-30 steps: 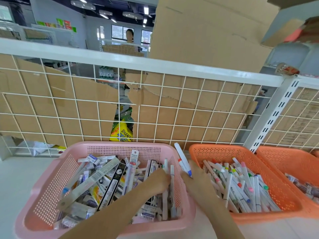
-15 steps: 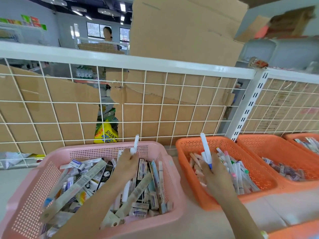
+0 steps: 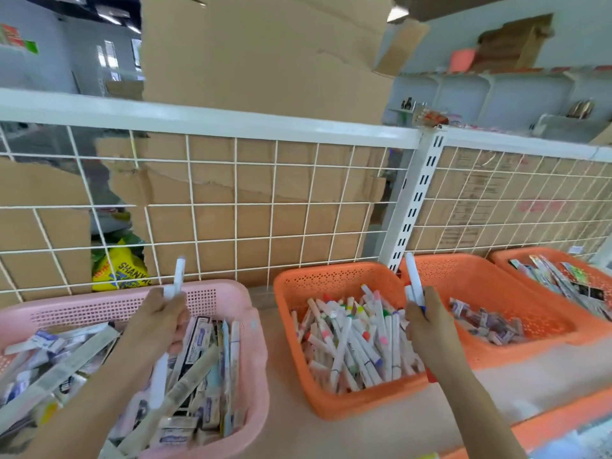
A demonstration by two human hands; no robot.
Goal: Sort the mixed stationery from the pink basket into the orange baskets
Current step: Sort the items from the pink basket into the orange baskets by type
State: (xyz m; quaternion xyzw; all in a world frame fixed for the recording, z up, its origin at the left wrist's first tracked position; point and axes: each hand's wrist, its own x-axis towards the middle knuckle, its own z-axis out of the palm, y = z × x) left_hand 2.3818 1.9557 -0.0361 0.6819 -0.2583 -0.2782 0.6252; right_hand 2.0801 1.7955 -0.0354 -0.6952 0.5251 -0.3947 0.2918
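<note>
Gripping slim white markers (image 3: 414,276), left hand (image 3: 162,321) and right hand (image 3: 427,321) hover.

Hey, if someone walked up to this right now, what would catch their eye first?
Probably the two raised hands: the left hand grips a white marker upright over the crammed pink basket at lower left, and the right hand holds blue-tipped markers above the right side of the nearest orange basket, which is heaped with colour-capped markers. Behind them runs a white wire grid backed with cardboard.
</note>
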